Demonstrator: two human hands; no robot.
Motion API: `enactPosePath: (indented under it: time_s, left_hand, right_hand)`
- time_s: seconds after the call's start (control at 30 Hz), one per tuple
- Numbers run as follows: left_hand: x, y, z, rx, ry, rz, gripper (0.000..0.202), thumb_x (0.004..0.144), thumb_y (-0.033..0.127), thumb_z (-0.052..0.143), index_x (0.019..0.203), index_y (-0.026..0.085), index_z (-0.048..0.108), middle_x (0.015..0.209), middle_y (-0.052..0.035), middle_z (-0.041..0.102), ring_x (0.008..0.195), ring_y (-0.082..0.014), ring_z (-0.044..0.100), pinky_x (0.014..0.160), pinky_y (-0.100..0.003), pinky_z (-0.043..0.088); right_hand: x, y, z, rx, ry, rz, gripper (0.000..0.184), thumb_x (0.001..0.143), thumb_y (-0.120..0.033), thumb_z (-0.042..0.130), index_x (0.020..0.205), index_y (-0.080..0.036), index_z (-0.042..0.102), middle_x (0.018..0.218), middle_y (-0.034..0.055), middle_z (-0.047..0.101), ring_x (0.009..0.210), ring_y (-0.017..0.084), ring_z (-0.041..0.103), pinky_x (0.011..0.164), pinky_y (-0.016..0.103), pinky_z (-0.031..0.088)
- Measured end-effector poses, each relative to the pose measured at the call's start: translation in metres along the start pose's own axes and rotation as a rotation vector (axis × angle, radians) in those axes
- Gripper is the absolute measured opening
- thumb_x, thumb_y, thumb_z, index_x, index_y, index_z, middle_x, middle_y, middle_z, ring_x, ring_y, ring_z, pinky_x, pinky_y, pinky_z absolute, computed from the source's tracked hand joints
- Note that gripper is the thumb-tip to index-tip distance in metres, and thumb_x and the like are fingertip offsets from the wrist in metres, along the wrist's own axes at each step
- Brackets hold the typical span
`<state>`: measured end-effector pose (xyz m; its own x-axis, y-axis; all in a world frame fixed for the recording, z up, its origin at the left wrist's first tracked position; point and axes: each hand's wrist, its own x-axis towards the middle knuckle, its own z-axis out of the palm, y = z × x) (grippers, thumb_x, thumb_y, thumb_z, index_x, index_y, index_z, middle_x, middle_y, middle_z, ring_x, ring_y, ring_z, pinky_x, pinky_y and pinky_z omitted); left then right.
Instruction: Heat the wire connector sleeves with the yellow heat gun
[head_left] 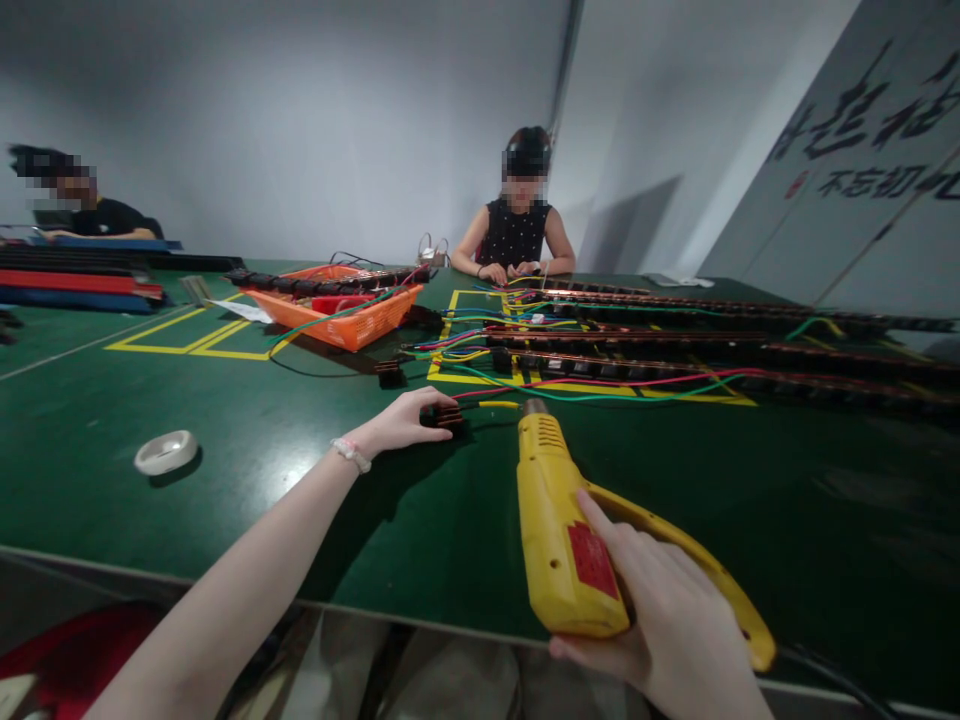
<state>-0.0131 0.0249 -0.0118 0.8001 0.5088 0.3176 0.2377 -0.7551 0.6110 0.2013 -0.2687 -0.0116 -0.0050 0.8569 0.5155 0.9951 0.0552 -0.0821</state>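
In my right hand [667,610] is a yellow heat gun [559,520] with a red label, gripped around its body and handle. Its metal nozzle [535,407] points away from me, close to a yellow wire [499,404]. My left hand [405,418] is closed on a small black connector block [444,414] with copper-coloured strips, low over the green table. The yellow wire runs from this block toward the nozzle. A red wire [555,382] and a green wire [600,396] lie just beyond.
Long black strips with copper edges [637,340] lie at the right. An orange basket [360,325] stands behind my left hand. A white oval object [166,453] lies at the left of the green table [247,500]. A co-worker [517,230] sits opposite, another person [112,215] far left.
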Motion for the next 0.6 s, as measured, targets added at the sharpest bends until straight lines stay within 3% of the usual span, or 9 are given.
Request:
enactPosePath:
  time_s: [0.37, 0.6]
  left_hand:
    - [0.005, 0.003, 0.011, -0.009, -0.038, 0.045, 0.042, 0.078, 0.037, 0.063, 0.114, 0.017, 0.058, 0.108, -0.0076, 0.056, 0.099, -0.0198, 0.057, 0.091, -0.033, 0.046]
    - [0.004, 0.001, 0.013, -0.009, -0.013, 0.031, 0.042, 0.080, 0.035, 0.061, 0.117, 0.015, 0.057, 0.112, -0.0097, 0.056, 0.103, -0.0209, 0.056, 0.095, -0.035, 0.044]
  right_hand:
    - [0.004, -0.026, 0.010, 0.036, 0.022, -0.003, 0.106, 0.062, -0.086, 0.042, 0.143, -0.019, 0.030, 0.092, 0.0063, 0.059, 0.079, 0.023, 0.054, 0.072, 0.036, 0.039]
    - [0.015, -0.050, 0.022, 0.103, -0.002, -0.099, 0.114, 0.058, -0.087, 0.046, 0.145, -0.018, 0.024, 0.089, 0.0063, 0.058, 0.074, 0.022, 0.053, 0.068, 0.036, 0.039]
